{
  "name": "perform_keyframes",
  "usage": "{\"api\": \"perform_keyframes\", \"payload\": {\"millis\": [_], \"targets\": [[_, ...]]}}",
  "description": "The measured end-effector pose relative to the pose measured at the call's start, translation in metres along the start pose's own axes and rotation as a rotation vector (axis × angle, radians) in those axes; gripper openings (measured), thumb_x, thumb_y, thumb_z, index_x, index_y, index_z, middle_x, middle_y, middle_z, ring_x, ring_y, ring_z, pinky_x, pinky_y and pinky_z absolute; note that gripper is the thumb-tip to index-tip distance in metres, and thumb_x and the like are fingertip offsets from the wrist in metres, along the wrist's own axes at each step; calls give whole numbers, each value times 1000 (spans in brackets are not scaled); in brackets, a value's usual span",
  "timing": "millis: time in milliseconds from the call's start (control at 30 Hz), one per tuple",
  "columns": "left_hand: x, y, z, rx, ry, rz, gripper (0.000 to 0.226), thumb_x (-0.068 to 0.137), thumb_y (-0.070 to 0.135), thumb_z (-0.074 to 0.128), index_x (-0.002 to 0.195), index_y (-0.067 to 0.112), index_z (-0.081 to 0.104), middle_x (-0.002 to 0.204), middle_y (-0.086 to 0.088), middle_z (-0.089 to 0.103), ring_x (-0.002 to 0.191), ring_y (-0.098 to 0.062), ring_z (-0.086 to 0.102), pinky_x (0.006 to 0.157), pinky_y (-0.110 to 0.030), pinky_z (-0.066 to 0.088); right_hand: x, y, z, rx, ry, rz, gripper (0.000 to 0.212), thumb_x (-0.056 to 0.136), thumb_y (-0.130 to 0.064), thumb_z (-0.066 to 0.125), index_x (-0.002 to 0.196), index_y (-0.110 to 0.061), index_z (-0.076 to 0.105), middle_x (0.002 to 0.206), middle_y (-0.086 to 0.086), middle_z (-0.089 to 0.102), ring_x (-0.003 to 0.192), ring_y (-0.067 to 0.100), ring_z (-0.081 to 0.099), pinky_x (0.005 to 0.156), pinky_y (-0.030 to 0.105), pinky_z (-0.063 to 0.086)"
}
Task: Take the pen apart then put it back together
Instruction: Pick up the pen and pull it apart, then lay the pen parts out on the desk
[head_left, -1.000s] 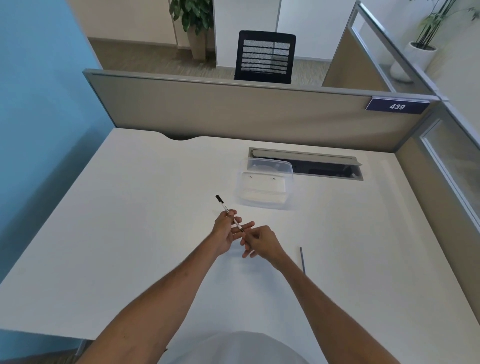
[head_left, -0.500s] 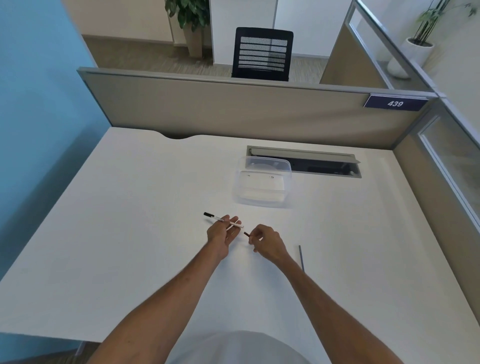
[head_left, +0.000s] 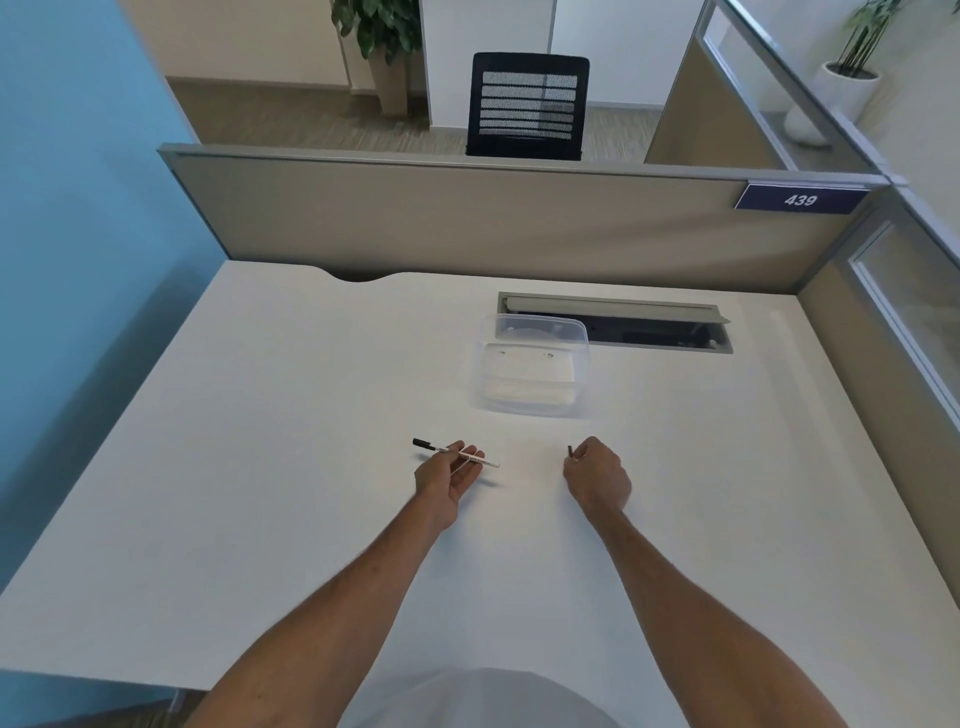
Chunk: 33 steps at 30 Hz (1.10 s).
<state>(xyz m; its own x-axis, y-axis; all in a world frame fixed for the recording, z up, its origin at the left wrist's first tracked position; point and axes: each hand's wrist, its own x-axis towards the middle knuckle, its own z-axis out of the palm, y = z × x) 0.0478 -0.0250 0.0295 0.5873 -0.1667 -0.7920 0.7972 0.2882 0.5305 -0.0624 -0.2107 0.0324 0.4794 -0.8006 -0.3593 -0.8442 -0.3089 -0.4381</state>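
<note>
My left hand (head_left: 448, 475) pinches a slim white pen barrel (head_left: 470, 457) that lies almost level, its black end (head_left: 423, 444) pointing left past my fingers. About a hand's width to the right, my right hand (head_left: 597, 475) is closed on a small dark pen piece (head_left: 570, 451) that sticks up from my fingertips. Both hands hover just above the white desk (head_left: 260, 467), apart from each other.
A clear plastic box (head_left: 530, 374) stands behind my hands. Behind it is an open cable slot (head_left: 649, 332) in the desk. A grey partition (head_left: 467, 218) closes the far edge and a glazed one the right side.
The small dark piece has come off the right end of the barrel. My right hand has carried it to the right, and the barrel has swung from tilted to nearly level.
</note>
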Motion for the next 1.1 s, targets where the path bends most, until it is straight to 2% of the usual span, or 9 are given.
{"api": "perform_keyframes", "payload": {"millis": [100, 300, 400, 500, 633, 800, 933, 1033, 1100], "targets": [[-5, 2, -2, 19, -22, -4, 40, 112, 0, 49, 149, -12, 56, 148, -29, 65, 118, -36, 66, 101, -41, 57, 9, -2, -2, -6, 17, -3, 22, 104, -18, 59, 122, -11, 68, 127, 10, 73, 119, 37, 71, 102, 41, 57], [-5, 5, -7, 3, -28, -17, 39, 113, 0, 48, 149, -13, 55, 150, -31, 63, 121, -37, 66, 103, -41, 56, 17, -3, -2, 7, 21, 20, 22, 105, -20, 61, 123, -11, 69, 129, 10, 72, 120, 36, 71, 101, 41, 56], [-2, 6, -8, 5, -21, -12, 39, 113, 1, 47, 150, -11, 55, 151, -30, 63, 121, -35, 66, 98, -37, 60, 18, -4, -2, 22, 20, 39, 23, 103, -21, 63, 123, -12, 70, 130, 10, 72, 121, 36, 71, 102, 41, 56], [1, 5, -8, 16, -29, -22, 39, 113, 1, 47, 150, -12, 55, 151, -30, 63, 121, -36, 65, 104, -41, 56, 18, -4, -3, 33, 12, 47, 24, 102, -22, 65, 123, -12, 70, 130, 10, 72, 121, 36, 71, 102, 41, 55], [5, 1, -7, 34, -36, -21, 39, 113, 0, 48, 149, -11, 55, 150, -30, 63, 121, -37, 66, 121, -46, 51, 15, -2, -2, 45, 37, 30, 26, 103, -27, 64, 124, -11, 68, 132, 9, 69, 121, 36, 70, 101, 41, 55], [4, 0, -5, 79, -38, 27, 38, 112, 0, 51, 147, -12, 57, 146, -30, 66, 121, -39, 69, 122, -47, 50, 4, 1, 0, 107, 146, -42, 22, 108, -29, 60, 120, -12, 68, 129, 4, 68, 112, 32, 72, 93, 40, 54], [0, -2, -2, 182, -25, 179, 33, 110, 1, 56, 139, -12, 63, 138, -31, 71, 134, -44, 69, 118, -47, 54, -9, 6, 1, 176, 218, -130, 14, 107, -20, 58, 113, -13, 69, 122, -1, 68, 102, 29, 74, 90, 41, 58], [-6, -6, -3, 344, -70, 399, 25, 109, 1, 56, 129, -11, 66, 128, -32, 75, 129, -41, 73, 113, -49, 58, -17, 7, 3, 190, 231, -177, 13, 106, -17, 59, 112, -14, 69, 120, -3, 68, 95, 30, 73, 87, 41, 58], [-11, -7, -5, 501, -96, 539, 21, 108, 3, 59, 122, -6, 71, 121, -23, 80, 123, -35, 77, 110, -51, 59, -20, 8, 5, 187, 216, -199, 13, 106, -16, 58, 112, -15, 70, 120, -4, 68, 95, 29, 73, 85, 40, 58]]}}
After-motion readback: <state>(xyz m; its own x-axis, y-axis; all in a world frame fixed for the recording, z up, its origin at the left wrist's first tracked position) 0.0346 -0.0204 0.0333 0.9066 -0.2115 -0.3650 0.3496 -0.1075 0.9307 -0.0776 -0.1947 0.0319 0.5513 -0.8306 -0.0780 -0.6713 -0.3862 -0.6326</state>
